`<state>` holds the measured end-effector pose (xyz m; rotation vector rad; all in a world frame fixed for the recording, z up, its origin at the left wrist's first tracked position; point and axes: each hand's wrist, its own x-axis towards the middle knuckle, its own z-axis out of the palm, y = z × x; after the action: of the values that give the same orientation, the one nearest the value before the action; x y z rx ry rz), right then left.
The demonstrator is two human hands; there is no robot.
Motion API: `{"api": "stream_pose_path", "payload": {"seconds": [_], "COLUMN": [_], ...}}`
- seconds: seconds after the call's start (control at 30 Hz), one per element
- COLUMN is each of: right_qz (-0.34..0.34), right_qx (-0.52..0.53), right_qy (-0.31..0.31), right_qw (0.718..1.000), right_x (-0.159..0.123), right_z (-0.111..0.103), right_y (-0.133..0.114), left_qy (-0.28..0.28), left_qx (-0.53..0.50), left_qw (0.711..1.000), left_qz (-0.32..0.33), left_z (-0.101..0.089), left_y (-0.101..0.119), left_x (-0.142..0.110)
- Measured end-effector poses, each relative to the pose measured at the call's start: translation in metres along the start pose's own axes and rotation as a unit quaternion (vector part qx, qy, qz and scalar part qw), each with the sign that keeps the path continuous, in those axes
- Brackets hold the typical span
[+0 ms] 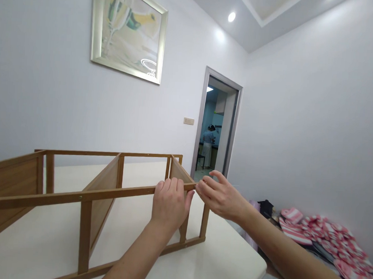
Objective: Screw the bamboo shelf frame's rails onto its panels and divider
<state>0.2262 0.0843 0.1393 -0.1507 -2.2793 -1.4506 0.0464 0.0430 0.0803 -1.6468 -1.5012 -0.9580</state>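
Left hand (170, 203) clasped over wooden shelf frame (101, 189) top rail; right hand (221, 196) pinching rail's right end. Likely light, rigid; grip rails.

A single head-worn camera looks forward and slightly down across a white table (217, 259), close above the person's forearms. It faces a far wall and an open doorway (217, 128), where a distant figure is perhaps too small to make out.
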Motion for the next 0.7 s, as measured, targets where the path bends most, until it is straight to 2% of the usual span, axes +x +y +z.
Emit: {"api": "stream_pose_path", "payload": {"seconds": [0.2, 0.33, 0.47, 0.6, 0.7], "right_qz": [0.023, 0.089, 0.149, 0.158, 0.177], "right_qx": [0.024, 0.099, 0.15, 0.121, 0.094], "right_qy": [-0.028, -0.027, 0.03, 0.089, 0.111], "right_qw": [0.999, 0.991, 0.977, 0.976, 0.973], "right_x": [0.005, 0.003, -0.002, -0.009, -0.012], "right_z": [-0.002, 0.001, 0.006, 0.01, 0.014], "right_y": [0.004, 0.006, 0.006, -0.002, -0.01], "left_qy": [0.003, 0.002, 0.005, 0.01, 0.011], "left_qx": [-0.002, -0.013, -0.017, -0.016, -0.013], "left_qw": [1.0, 1.0, 1.0, 0.999, 0.999], "left_qz": [-0.007, -0.015, -0.026, -0.036, -0.04], "left_z": [-0.001, -0.001, -0.001, 0.001, 0.001], "left_y": [0.001, 0.002, 0.003, 0.005, 0.006], "left_x": [0.001, 0.001, 0.001, 0.003, 0.004]}}
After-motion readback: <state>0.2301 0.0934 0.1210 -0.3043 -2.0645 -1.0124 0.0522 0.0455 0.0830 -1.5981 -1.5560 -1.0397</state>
